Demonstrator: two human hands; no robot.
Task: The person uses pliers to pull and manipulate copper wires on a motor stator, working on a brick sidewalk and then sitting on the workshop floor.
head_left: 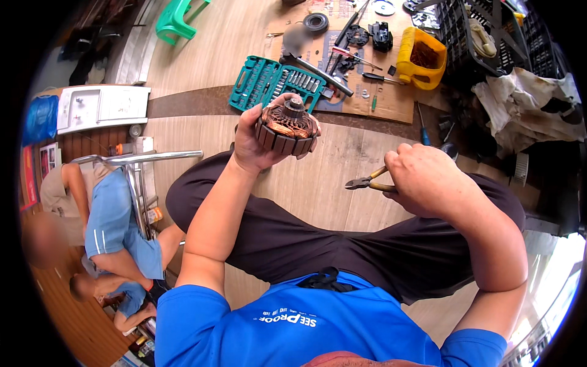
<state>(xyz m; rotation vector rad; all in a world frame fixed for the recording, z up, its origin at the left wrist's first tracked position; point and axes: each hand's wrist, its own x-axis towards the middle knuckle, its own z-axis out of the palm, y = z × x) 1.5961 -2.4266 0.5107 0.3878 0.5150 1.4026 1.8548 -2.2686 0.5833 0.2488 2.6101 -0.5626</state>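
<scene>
My left hand [252, 142] is closed around a motor armature [287, 129], a round core with dark slotted segments, copper windings and a shaft stub pointing up. It is held in the air over the floor, in front of my left knee. In my right hand [422, 174] is a pair of diagonal cutting pliers [364, 183] with yellowish handles. Their jaws point left toward the armature, well apart from it. The handles are spread somewhat, and part of them is hidden by my fingers.
Beyond my hands lies a green socket set case [260, 82], opened flat. A cardboard sheet [394, 107] carries screwdrivers, a hammer and motor parts. A yellow cut-open jug [422, 58] holds small brownish pieces. Black crates and a stained cloth [529, 110] stand right. Two people sit at left.
</scene>
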